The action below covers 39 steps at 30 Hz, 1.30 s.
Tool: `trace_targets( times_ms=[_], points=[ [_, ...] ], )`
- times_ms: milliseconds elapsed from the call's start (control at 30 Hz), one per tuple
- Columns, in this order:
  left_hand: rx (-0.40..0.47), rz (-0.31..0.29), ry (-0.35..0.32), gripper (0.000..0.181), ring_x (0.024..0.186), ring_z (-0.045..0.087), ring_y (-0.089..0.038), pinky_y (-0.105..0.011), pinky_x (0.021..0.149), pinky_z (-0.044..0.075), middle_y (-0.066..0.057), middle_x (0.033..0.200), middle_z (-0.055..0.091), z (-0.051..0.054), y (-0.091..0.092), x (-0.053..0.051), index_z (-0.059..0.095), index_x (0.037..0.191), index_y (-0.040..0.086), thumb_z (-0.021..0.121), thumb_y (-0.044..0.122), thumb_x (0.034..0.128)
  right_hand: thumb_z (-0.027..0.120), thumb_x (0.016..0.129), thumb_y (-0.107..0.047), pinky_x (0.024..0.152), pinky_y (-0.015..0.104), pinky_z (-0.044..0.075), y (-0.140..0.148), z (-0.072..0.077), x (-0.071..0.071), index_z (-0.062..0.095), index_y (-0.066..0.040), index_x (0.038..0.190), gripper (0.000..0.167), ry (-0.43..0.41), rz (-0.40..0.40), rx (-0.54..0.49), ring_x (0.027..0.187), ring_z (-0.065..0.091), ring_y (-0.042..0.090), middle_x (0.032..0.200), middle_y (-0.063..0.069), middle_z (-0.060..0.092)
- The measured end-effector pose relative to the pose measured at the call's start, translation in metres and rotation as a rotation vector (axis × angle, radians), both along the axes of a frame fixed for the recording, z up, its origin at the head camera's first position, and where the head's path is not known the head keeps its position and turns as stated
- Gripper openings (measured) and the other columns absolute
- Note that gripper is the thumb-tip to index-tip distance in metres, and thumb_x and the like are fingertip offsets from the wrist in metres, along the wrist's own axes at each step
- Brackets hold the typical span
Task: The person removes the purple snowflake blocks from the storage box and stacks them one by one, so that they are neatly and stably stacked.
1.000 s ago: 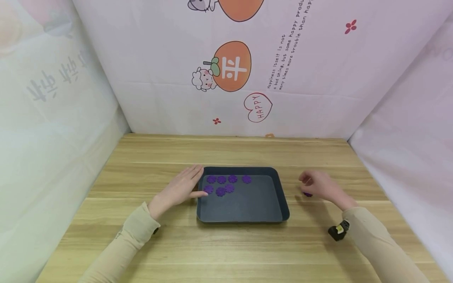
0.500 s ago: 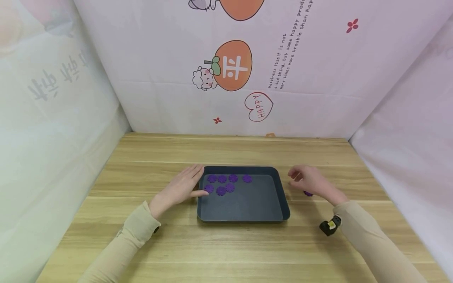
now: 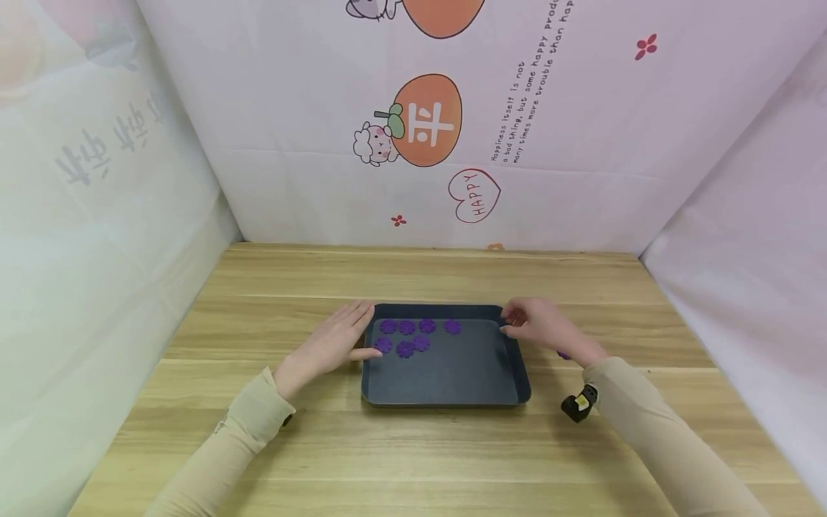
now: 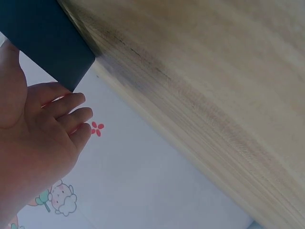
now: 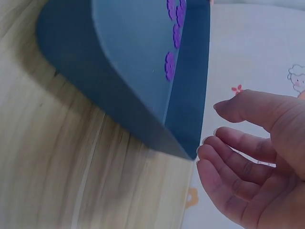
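A dark blue-grey tray (image 3: 465, 377) holds several purple flower-edged discs (image 3: 453, 327) in its upper left part. My left hand (image 3: 326, 346) rests on the tray's left rim, fingers straight and thumb reaching over the inside. Seen from the left wrist, this hand (image 4: 43, 126) touches the tray's corner (image 4: 57, 52). Over the tray's upper right corner hovers my right hand (image 3: 548, 328), fingers loosely bent. In the right wrist view a gap shows between its thumb and fingers, and no object is visible in that hand (image 5: 257, 152). Discs (image 5: 169, 66) lie inside the tray there.
Another purple disc (image 3: 563, 355) lies on the wooden table (image 3: 400, 459) right of the tray, partly hidden by the right hand. Printed white sheets (image 3: 310, 194) stand behind and on both sides. A black device (image 3: 578, 403) is on the right wrist.
My right hand has moved left from beside the loose disc to above the tray's right edge. The left hand and the discs in the tray have not visibly moved.
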<state>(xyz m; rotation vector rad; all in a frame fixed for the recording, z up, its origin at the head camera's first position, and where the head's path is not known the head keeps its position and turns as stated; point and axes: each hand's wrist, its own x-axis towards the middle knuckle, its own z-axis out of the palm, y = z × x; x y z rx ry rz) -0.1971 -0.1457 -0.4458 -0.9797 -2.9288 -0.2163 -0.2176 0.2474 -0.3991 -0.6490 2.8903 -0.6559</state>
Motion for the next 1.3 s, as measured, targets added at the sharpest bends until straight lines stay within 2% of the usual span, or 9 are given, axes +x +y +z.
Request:
trace_targets(
  times_ms=[533, 767, 1067, 1300],
  points=[
    [0.007, 0.002, -0.008, 0.087, 0.147, 0.033, -0.042, -0.053, 0.122, 0.031, -0.026, 0.157, 0.035, 0.001, 0.001, 0.000, 0.037, 0.148, -0.008, 0.061, 0.054, 0.0919, 0.074, 0.086, -0.013, 0.076, 0.038, 0.061, -0.034, -0.003, -0.011, 0.068, 0.002, 0.102, 0.022, -0.022, 0.058, 0.010, 0.082, 0.068, 0.019, 0.093, 0.012, 0.072],
    [0.008, 0.004, -0.014, 0.087, 0.147, 0.032, -0.042, -0.053, 0.123, 0.030, -0.026, 0.157, 0.034, 0.002, 0.001, 0.000, 0.037, 0.149, -0.007, 0.061, 0.055, 0.0919, 0.075, 0.085, -0.012, 0.076, 0.037, 0.061, -0.044, -0.006, -0.017, 0.069, 0.003, 0.099, 0.021, -0.004, 0.100, 0.023, 0.081, 0.069, 0.019, 0.092, 0.013, 0.073],
    [0.012, 0.003, -0.005, 0.086, 0.146, 0.034, -0.043, -0.054, 0.122, 0.032, -0.027, 0.156, 0.036, 0.000, 0.000, 0.000, 0.039, 0.148, -0.008, 0.062, 0.053, 0.0922, 0.075, 0.085, -0.013, 0.077, 0.037, 0.061, -0.058, -0.008, -0.022, 0.069, 0.003, 0.100, 0.022, -0.035, 0.102, 0.039, 0.083, 0.068, 0.020, 0.093, 0.013, 0.073],
    [0.013, 0.002, -0.002, 0.087, 0.147, 0.033, -0.042, -0.053, 0.123, 0.031, -0.026, 0.157, 0.035, -0.002, 0.000, 0.000, 0.038, 0.149, -0.007, 0.061, 0.055, 0.0920, 0.075, 0.085, -0.014, 0.078, 0.037, 0.061, -0.069, -0.013, -0.023, 0.068, 0.002, 0.100, 0.023, -0.064, 0.073, 0.046, 0.084, 0.068, 0.021, 0.094, 0.014, 0.073]
  ],
)
